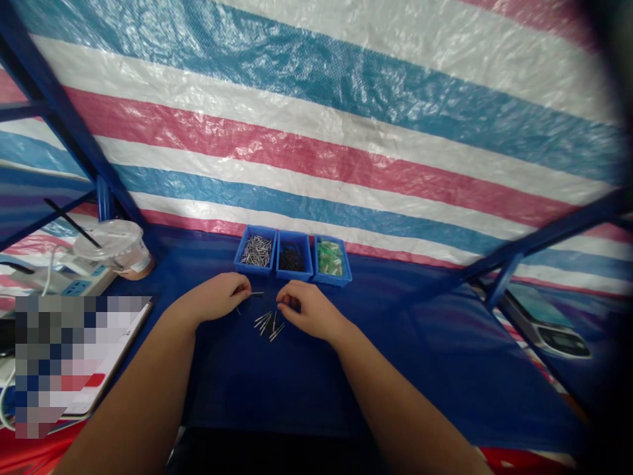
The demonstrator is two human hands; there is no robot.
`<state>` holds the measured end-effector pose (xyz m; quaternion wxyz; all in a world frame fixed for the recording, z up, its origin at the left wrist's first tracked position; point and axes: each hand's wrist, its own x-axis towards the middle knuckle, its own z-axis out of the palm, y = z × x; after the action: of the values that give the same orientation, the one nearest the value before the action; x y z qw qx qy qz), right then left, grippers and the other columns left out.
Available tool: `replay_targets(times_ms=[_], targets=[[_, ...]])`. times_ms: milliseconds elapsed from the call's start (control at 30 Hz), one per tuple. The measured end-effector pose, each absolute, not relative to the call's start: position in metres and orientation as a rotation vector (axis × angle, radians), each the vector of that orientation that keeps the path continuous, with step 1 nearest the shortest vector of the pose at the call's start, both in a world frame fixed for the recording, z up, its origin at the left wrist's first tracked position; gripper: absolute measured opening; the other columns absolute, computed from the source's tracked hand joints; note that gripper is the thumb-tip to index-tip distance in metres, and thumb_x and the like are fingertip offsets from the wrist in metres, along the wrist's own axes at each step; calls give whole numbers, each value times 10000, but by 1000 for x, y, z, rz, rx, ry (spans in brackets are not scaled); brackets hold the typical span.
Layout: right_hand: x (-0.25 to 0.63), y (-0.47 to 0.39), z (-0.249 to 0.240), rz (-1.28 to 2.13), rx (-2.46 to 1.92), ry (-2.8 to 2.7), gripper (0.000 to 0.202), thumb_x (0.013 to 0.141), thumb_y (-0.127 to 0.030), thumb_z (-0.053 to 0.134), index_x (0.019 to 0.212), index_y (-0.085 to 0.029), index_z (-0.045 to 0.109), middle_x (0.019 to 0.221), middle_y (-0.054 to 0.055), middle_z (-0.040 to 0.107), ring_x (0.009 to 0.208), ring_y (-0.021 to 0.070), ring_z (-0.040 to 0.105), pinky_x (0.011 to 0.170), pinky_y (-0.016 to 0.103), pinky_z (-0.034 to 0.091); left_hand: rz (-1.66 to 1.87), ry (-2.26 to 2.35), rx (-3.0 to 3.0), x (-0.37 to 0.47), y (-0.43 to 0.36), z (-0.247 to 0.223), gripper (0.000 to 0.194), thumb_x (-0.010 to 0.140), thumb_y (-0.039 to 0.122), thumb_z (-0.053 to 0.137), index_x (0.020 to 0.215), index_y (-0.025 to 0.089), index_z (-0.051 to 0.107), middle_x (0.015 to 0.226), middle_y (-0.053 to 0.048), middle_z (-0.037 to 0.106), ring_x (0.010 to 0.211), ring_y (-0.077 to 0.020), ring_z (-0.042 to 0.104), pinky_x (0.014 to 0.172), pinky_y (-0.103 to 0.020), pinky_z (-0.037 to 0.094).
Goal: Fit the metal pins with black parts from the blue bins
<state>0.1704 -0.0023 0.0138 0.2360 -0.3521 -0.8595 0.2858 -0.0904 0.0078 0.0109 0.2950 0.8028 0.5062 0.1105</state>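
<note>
My left hand (222, 295) is closed, with thumb and fingertips pinched on a thin metal pin (258, 293) that points right. Another thin dark piece (238, 311) shows just beneath those fingers. To the right, my right hand (311, 310) has its fingers curled with the tips together; anything between them is too small to make out. Several slim pins with silver and black parts (270, 325) lie loosely fanned on the blue tabletop (257, 389) between and below my hands.
Behind my hands stand blue bins: one with silver pins (257, 251), one with small black parts (291, 257), one with green and whitish pieces (330, 257). A lidded cup (116, 247), power strip (82, 285) and clipboard (116, 356) are left. A scale (544, 323) sits right, beyond a blue frame bar.
</note>
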Motion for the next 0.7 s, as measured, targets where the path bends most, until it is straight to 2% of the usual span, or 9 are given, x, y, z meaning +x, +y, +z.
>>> replay_targets(times_ms=[100, 200, 333, 500, 600, 700], targets=[[181, -15, 7, 873, -906, -2434, 120, 821, -107, 673, 910, -187, 661, 837, 0, 593, 751, 127, 562, 688, 233, 431, 354, 1377, 2132, -91, 11, 7, 261, 940, 321, 440, 950, 180, 659, 952, -77, 702, 873, -219, 634, 810, -335, 448], [184, -20, 1, 895, -900, -2453, 146, 790, -87, 690, 892, -189, 668, 865, 0, 603, 779, 130, 572, 708, 229, 437, 392, 1391, 2107, -91, 14, 3, 314, 976, 372, 391, 983, 173, 634, 959, -91, 692, 882, -228, 630, 825, -350, 448], [184, -19, -3, 874, -915, -2490, 204, 775, -84, 705, 939, -204, 704, 926, 11, 626, 827, 144, 596, 745, 237, 450, 457, 1406, 2079, -90, 17, 1, 358, 994, 443, 367, 971, 178, 607, 915, -76, 679, 851, -229, 627, 787, -345, 439], [183, -18, -6, 867, -866, -2528, 193, 795, -88, 691, 948, -203, 711, 933, 20, 648, 840, 152, 611, 775, 251, 459, 699, 1486, 2067, -82, 20, 6, 371, 999, 478, 369, 890, 190, 576, 763, -13, 617, 722, -181, 584, 685, -289, 400], [183, -18, -7, 845, -863, -2528, 154, 790, -105, 706, 916, -192, 698, 907, 19, 642, 836, 153, 603, 768, 250, 451, 909, 1699, 2002, -73, 26, 5, 372, 982, 504, 407, 903, 197, 603, 687, 10, 574, 644, -158, 541, 632, -269, 364], [183, -17, -9, 839, -875, -2523, 134, 790, -118, 717, 900, -185, 681, 879, 13, 627, 810, 146, 589, 742, 241, 442, 973, 1948, 1916, -64, 31, 1, 380, 923, 564, 504, 890, 210, 640, 626, 20, 546, 588, -151, 516, 581, -267, 314]])
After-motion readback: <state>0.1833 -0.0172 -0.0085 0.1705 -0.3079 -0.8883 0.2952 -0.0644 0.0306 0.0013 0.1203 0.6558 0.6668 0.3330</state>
